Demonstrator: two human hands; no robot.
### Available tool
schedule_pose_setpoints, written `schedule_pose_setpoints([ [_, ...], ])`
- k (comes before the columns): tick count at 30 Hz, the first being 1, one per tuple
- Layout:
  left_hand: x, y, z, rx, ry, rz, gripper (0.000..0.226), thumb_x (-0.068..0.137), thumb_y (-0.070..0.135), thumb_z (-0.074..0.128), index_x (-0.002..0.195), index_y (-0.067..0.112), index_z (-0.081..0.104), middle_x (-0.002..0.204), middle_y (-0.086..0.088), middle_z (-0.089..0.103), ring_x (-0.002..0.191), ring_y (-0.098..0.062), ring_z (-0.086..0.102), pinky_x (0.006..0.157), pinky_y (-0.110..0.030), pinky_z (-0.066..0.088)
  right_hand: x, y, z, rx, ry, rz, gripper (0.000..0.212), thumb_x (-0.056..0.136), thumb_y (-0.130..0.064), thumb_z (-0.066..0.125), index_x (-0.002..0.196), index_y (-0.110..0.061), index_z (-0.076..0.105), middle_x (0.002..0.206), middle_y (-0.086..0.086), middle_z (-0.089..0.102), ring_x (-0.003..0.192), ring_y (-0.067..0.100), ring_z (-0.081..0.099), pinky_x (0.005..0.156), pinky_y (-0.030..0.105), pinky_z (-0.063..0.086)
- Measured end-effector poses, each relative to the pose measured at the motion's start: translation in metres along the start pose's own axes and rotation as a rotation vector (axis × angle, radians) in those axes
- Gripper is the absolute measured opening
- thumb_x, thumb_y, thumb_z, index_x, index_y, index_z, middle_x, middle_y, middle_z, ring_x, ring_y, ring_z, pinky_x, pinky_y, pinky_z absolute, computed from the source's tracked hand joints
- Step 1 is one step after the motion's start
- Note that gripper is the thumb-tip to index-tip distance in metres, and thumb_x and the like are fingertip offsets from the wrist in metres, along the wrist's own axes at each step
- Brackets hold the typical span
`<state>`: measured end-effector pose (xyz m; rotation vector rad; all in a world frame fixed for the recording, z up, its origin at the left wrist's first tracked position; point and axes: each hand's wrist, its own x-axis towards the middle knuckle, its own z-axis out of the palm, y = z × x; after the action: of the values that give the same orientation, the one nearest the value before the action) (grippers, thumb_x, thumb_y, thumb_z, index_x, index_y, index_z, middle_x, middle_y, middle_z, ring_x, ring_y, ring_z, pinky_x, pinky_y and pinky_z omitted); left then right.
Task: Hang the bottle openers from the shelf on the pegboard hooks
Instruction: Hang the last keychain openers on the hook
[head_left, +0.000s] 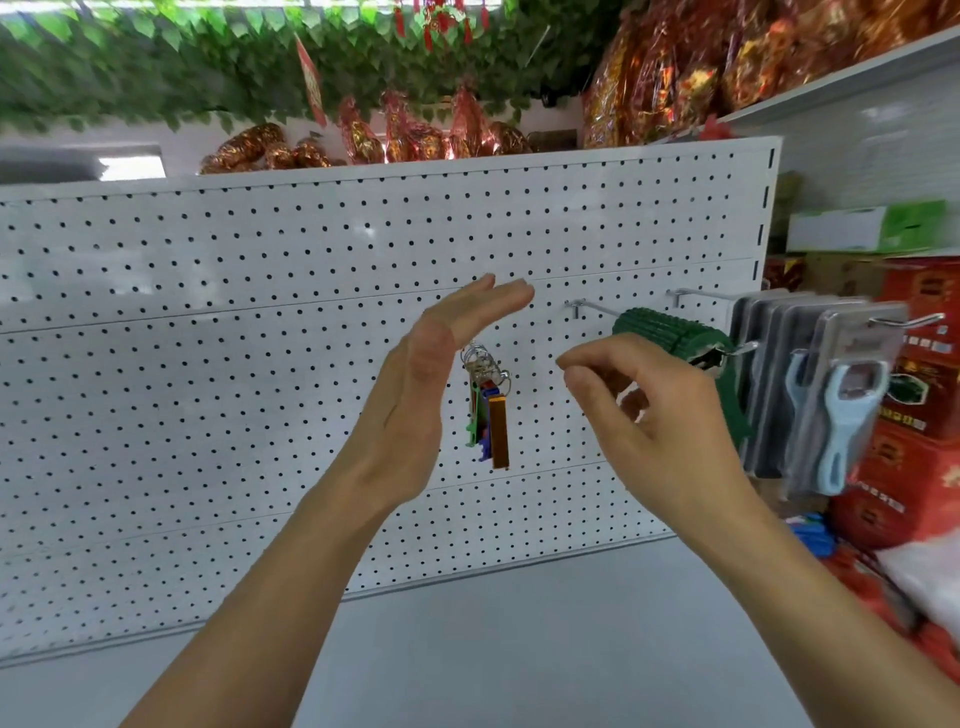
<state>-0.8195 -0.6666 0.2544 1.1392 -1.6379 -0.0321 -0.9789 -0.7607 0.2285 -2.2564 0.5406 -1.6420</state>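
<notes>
My right hand (644, 400) is loosely curled, thumb and forefinger pinched toward each other near the green openers (670, 332), but I can't make out anything actually between the fingertips, so whether it is gripping or only closing on air I cannot tell. My left hand (431, 374) is flat and spread, palm turned inward, holding nothing, just beside the bunch of coloured keyring openers (491, 410) that hangs on a hook behind it. The green openers sit in a thick row threaded along the middle hook (597, 310), just past my right knuckles and a little above them; their long bodies drop straight down, while the hook's rod runs out from the pegboard (260, 312) toward me. So anything going on must travel along that rod toward the board, and the right hand is clearly the nearer one. Further right, blister-packed pale blue openers (841, 415) hang on the next hook. The shelf (519, 649) below looks bare where I can see it. The red boxes (914, 395) at far right carry printing, but it is too blurred to read.
</notes>
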Motion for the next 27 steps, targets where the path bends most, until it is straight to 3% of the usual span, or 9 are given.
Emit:
schedule_pose_setpoints([
  [3, 0.006, 0.025, 0.015, 0.053, -0.011, 0.073, 0.088, 0.079, 0.081, 0.004, 0.135, 0.033, 0.052, 0.139, 0.030, 0.047, 0.139, 0.009, 0.028, 0.106, -0.002, 0.015, 0.003, 0.009, -0.022, -0.013, 0.092, -0.101, 0.012, 0.092, -0.020, 0.057, 0.095, -0.018, 0.068, 0.082, -0.009, 0.063, 0.070, 0.010, 0.057, 0.062, 0.036, 0.049],
  [7, 0.015, 0.052, 0.043, 0.178, -0.020, 0.155, 0.078, 0.087, 0.074, 0.010, 0.134, 0.029, 0.053, 0.141, 0.017, 0.051, 0.134, 0.001, 0.040, 0.112, -0.025, 0.030, 0.011, 0.026, -0.056, 0.015, 0.187, -0.163, 0.010, 0.092, -0.012, 0.058, 0.094, -0.014, 0.068, 0.083, -0.005, 0.062, 0.071, 0.003, 0.052, 0.064, 0.017, 0.040],
  [9, 0.019, 0.061, 0.062, 0.216, -0.009, 0.145, 0.069, 0.091, 0.069, 0.018, 0.134, 0.028, 0.054, 0.139, 0.018, 0.053, 0.122, 0.007, 0.048, 0.100, -0.018, 0.040, 0.014, 0.038, -0.073, 0.011, 0.204, -0.180, 0.010, 0.092, -0.007, 0.058, 0.094, -0.010, 0.068, 0.084, -0.004, 0.060, 0.073, 0.001, 0.050, 0.066, 0.015, 0.037],
  [12, 0.028, 0.063, 0.093, 0.228, 0.022, 0.111, 0.043, 0.099, 0.047, 0.038, 0.132, 0.026, 0.055, 0.134, 0.019, 0.055, 0.126, 0.007, 0.045, 0.102, -0.010, 0.034, 0.019, 0.059, -0.092, 0.106, 0.190, -0.113, 0.017, 0.093, -0.003, 0.054, 0.100, -0.014, 0.066, 0.089, -0.011, 0.057, 0.077, 0.003, 0.053, 0.068, 0.015, 0.039],
  [17, 0.048, 0.037, 0.129, 0.067, 0.148, -0.173, 0.050, 0.097, 0.051, 0.026, 0.129, 0.031, 0.058, 0.122, 0.032, 0.057, 0.116, 0.022, 0.043, 0.093, 0.001, 0.029, 0.024, 0.093, -0.105, 0.225, -0.077, 0.007, 0.026, 0.094, -0.026, 0.046, 0.117, -0.026, 0.058, 0.114, -0.014, 0.057, 0.101, -0.004, 0.054, 0.077, 0.007, 0.040],
  [18, 0.053, 0.028, 0.134, 0.030, 0.169, -0.221, 0.056, 0.096, 0.057, 0.020, 0.129, 0.034, 0.058, 0.123, 0.035, 0.055, 0.117, 0.024, 0.041, 0.098, -0.002, 0.026, 0.024, 0.099, -0.106, 0.245, -0.155, 0.024, 0.031, 0.093, -0.035, 0.049, 0.122, -0.029, 0.055, 0.119, -0.017, 0.054, 0.106, -0.006, 0.052, 0.080, 0.008, 0.039],
  [20, 0.062, 0.008, 0.145, -0.011, 0.183, -0.279, 0.064, 0.095, 0.062, 0.008, 0.128, 0.039, 0.059, 0.134, 0.031, 0.052, 0.131, 0.016, 0.032, 0.117, -0.027, 0.019, 0.023, 0.108, -0.104, 0.267, -0.299, 0.058, 0.048, 0.085, -0.053, 0.059, 0.129, -0.039, 0.046, 0.127, -0.026, 0.046, 0.117, -0.009, 0.046, 0.090, 0.013, 0.039],
  [22, 0.068, -0.006, 0.153, -0.042, 0.179, -0.316, 0.070, 0.096, 0.059, 0.001, 0.130, 0.037, 0.058, 0.140, 0.027, 0.048, 0.139, 0.011, 0.025, 0.121, -0.042, 0.009, 0.021, 0.114, -0.099, 0.264, -0.381, 0.075, 0.066, 0.075, -0.054, 0.072, 0.130, -0.051, 0.036, 0.131, -0.034, 0.038, 0.124, -0.012, 0.039, 0.097, 0.014, 0.035],
  [27, 0.078, -0.026, 0.163, -0.085, 0.130, -0.304, 0.074, 0.093, 0.052, -0.002, 0.137, 0.026, 0.052, 0.150, 0.016, 0.042, 0.143, 0.006, 0.018, 0.122, -0.041, 0.006, 0.019, 0.123, -0.079, 0.161, -0.371, 0.078, 0.091, 0.072, -0.042, 0.080, 0.142, -0.049, 0.022, 0.128, -0.038, 0.030, 0.116, -0.015, 0.037, 0.090, 0.007, 0.033],
])
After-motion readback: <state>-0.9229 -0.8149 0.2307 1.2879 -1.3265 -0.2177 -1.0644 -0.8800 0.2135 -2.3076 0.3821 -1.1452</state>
